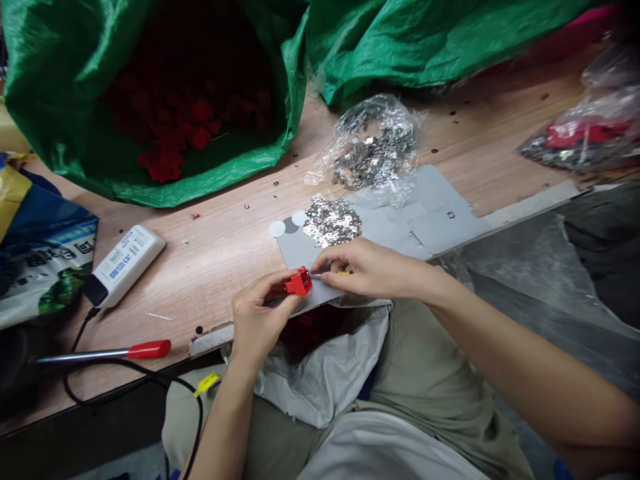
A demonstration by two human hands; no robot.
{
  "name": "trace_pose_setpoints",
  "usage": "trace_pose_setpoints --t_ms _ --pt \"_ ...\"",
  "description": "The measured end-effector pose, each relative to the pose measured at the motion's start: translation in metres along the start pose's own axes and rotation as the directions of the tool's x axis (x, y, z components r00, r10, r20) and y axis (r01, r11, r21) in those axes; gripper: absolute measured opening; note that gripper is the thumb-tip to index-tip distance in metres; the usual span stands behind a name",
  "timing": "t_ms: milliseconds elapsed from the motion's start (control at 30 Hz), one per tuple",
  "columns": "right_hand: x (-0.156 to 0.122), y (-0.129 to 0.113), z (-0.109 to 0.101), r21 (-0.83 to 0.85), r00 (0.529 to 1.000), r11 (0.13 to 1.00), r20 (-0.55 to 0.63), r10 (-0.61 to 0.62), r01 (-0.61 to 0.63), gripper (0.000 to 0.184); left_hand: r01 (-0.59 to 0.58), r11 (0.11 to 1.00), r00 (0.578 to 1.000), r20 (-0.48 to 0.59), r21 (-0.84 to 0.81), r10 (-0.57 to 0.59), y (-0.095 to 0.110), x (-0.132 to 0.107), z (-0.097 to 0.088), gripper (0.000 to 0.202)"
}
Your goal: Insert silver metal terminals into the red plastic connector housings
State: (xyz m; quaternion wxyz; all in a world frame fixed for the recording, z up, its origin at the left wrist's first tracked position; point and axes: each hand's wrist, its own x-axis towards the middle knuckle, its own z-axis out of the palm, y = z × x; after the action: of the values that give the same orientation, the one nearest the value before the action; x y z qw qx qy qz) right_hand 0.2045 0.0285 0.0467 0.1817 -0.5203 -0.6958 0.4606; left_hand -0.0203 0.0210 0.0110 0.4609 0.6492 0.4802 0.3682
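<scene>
My left hand is closed on a small red plastic block with openings in its side, held over the table's front edge. Between the fingers of my right hand is a thin tool with a metal shaft and a yellow handle, perhaps a small screwdriver. Its tip meets or lies just beside the red block; I cannot tell which. Just beyond my hands, a pile of small shiny metal pieces lies on a grey sheet. A white bag with red parts inside hangs open in my lap.
A large green sack with red parts stands at the back left. Clear bags of metal pieces and mixed parts lie behind and right. A white adapter, a red-handled lever and a black cable are left.
</scene>
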Motion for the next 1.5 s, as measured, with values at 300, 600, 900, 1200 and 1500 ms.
trace_pose_setpoints --t_ms 300,600,900,1200,1500 --pt "-0.0022 -0.0042 -0.0020 0.059 0.999 0.998 0.033 -0.001 -0.001 0.031 0.008 1.000 1.000 -0.006 -0.017 -0.008 -0.0020 0.0002 0.0010 0.026" --pt "-0.0015 -0.0020 -0.0051 0.204 0.988 0.972 0.125 0.089 -0.113 0.033 0.009 1.000 1.000 -0.002 -0.029 -0.009 -0.0030 -0.0007 0.0009 0.027" --pt "0.0019 0.0039 -0.0012 0.236 0.973 0.949 0.144 0.178 -0.209 0.029 -0.005 0.999 1.000 0.000 -0.034 0.005 -0.0033 -0.0016 0.0012 0.027" --pt "0.0039 -0.0019 0.0024 0.043 0.998 0.998 0.047 0.034 -0.036 0.021 -0.024 1.000 1.000 0.016 0.000 0.024 -0.0024 -0.0012 0.0002 0.027" --pt "0.0003 0.0008 0.0002 0.206 0.982 0.965 0.127 0.140 -0.164 0.023 -0.007 1.000 0.999 -0.032 0.017 0.008 -0.0058 -0.0045 0.0013 0.028"
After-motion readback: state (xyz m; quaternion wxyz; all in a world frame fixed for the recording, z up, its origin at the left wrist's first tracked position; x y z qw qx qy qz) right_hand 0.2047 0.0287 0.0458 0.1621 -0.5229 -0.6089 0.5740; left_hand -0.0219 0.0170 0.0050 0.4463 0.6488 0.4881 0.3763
